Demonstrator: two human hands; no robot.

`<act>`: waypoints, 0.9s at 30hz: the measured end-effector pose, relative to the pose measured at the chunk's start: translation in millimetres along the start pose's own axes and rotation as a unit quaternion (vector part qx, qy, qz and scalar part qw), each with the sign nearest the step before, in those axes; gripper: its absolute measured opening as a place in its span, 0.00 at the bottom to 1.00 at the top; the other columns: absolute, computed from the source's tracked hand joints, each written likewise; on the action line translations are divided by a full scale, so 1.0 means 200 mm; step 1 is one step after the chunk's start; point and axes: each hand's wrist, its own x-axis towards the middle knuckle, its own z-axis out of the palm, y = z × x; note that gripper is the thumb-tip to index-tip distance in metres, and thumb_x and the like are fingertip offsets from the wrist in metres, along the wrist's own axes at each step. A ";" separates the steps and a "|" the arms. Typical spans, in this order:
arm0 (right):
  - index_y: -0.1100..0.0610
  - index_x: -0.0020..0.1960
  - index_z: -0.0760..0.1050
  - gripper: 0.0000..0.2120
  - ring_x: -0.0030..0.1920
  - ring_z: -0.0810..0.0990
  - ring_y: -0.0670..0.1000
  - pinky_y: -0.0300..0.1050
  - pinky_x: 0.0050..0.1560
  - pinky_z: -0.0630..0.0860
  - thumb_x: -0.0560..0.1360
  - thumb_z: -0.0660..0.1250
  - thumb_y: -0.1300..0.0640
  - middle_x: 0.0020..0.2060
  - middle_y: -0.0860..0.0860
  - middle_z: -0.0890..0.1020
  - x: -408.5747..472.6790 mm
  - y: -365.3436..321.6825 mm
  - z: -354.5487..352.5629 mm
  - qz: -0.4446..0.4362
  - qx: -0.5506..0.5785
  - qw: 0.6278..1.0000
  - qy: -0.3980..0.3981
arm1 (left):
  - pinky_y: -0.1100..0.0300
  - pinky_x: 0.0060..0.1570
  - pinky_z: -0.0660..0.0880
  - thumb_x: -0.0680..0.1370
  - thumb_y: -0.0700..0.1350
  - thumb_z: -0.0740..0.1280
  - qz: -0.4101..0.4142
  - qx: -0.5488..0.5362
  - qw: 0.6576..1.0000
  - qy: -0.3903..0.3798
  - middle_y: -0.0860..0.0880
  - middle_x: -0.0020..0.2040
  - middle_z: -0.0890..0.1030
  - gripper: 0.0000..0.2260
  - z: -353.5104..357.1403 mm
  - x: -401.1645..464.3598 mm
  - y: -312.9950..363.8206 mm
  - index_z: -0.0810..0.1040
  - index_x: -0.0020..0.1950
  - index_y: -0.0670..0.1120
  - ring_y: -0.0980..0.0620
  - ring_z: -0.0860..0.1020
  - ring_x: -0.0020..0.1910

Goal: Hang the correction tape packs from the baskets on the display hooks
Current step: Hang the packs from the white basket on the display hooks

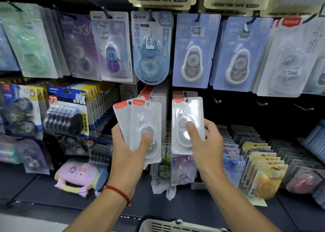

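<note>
Far left, 9 o'clock: hanging black-and-yellow blister packs of dark tape rolls (65, 115), not mine to touch. Below them, 7 o'clock, a pink plush pouch with a yellow handle (77, 178) sits on the dark shelf (44, 189).

My left hand (128, 149), just left of centre, grips a fanned pair of clear white correction tape packs with red corner tabs (146, 126); thumb pressed on the front blister, fingers curled behind. How many packs in the fan: two show, maybe more, can't tell.

Behind them at 12 o'clock of that hand, a row of matching white packs already hung on a hook (154, 94).

My right hand (204, 143), just right of centre, holds one single clear white correction tape pack (187, 124) upright, thumb on the blister, fingers wrapped round its right edge. Its hang hole is at the top, close to another hung pack with a red tab (182, 93).

At 3 o'clock, bare black metal display hooks (262, 103) stick out, unfilled.

At 6 o'clock, the rim of the white plastic basket (175, 225).

Step, as I judge it: mid-hanging, single pack about to go on. Next move needs the hole lined up with a hook tip, then a push back; left hand feeds the next one.
</note>
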 end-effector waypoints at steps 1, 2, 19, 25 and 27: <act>0.39 0.58 0.77 0.20 0.48 0.87 0.43 0.51 0.49 0.84 0.72 0.71 0.31 0.49 0.39 0.87 0.00 0.01 0.00 0.000 -0.001 1.000 0.005 | 0.71 0.47 0.79 0.77 0.53 0.76 0.000 -0.001 1.000 -0.001 0.66 0.57 0.83 0.20 0.00 0.00 0.00 0.71 0.63 0.66 0.65 0.83 0.55; 0.40 0.58 0.77 0.16 0.49 0.86 0.42 0.48 0.49 0.83 0.74 0.72 0.34 0.49 0.38 0.87 0.00 0.03 0.01 0.000 -0.002 1.000 0.005 | 0.71 0.48 0.80 0.77 0.53 0.76 0.000 -0.001 1.000 -0.002 0.66 0.57 0.83 0.21 0.00 0.00 0.00 0.71 0.64 0.66 0.65 0.83 0.56; 0.63 0.74 0.67 0.34 0.57 0.82 0.64 0.57 0.56 0.80 0.83 0.62 0.36 0.62 0.63 0.81 0.55 0.22 0.15 0.196 -0.228 0.952 -0.053 | 0.72 0.48 0.78 0.77 0.52 0.77 -0.018 0.004 1.000 -0.007 0.65 0.57 0.82 0.20 0.08 -0.03 0.00 0.71 0.63 0.64 0.65 0.82 0.55; 0.51 0.60 0.80 0.18 0.48 0.86 0.55 0.61 0.53 0.84 0.83 0.60 0.41 0.51 0.51 0.86 0.24 0.10 0.03 0.086 -0.117 0.982 -0.119 | 0.69 0.47 0.80 0.74 0.51 0.79 -0.029 0.000 0.999 -0.026 0.64 0.57 0.82 0.25 0.11 -0.04 0.00 0.71 0.66 0.59 0.65 0.83 0.55; 0.50 0.53 0.84 0.17 0.43 0.86 0.51 0.50 0.45 0.85 0.80 0.62 0.41 0.47 0.51 0.88 0.09 0.05 -0.02 0.085 0.013 0.978 -0.188 | 0.63 0.51 0.81 0.73 0.51 0.80 -0.033 -0.001 0.999 -0.028 0.60 0.60 0.82 0.27 0.13 -0.05 0.00 0.71 0.68 0.57 0.62 0.83 0.57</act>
